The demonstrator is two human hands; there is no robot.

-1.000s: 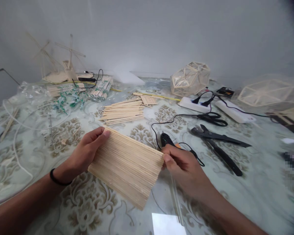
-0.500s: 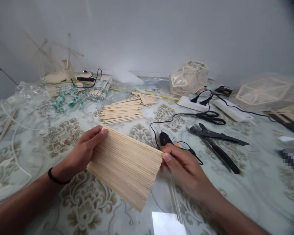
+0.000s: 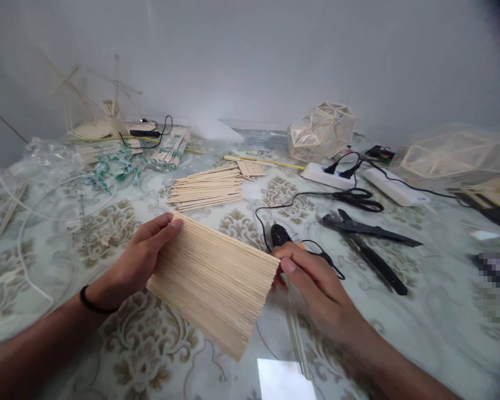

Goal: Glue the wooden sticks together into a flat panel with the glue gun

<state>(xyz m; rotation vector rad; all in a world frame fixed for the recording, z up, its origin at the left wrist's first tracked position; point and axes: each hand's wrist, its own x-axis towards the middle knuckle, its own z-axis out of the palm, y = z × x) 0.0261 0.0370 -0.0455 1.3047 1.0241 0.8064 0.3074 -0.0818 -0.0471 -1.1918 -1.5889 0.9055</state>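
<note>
I hold a flat panel of thin wooden sticks (image 3: 212, 280) glued side by side, tilted above the table. My left hand (image 3: 144, 253) grips its left end, thumb on top, with a black band on that wrist. My right hand (image 3: 312, 278) pinches the panel's right end. Just behind my right hand lies a black glue gun (image 3: 280, 235) with a black cord.
A pile of loose sticks (image 3: 208, 189) lies further back. Black cutters (image 3: 369, 241), scissors (image 3: 358, 199) and a white power strip (image 3: 327, 176) sit to the right. Stick-frame polyhedra (image 3: 320, 130) and a stick model (image 3: 95, 119) stand near the wall. Plastic wrap (image 3: 45, 161) is at left.
Both hands and the panel have hardly shifted; the view has drifted slightly.
</note>
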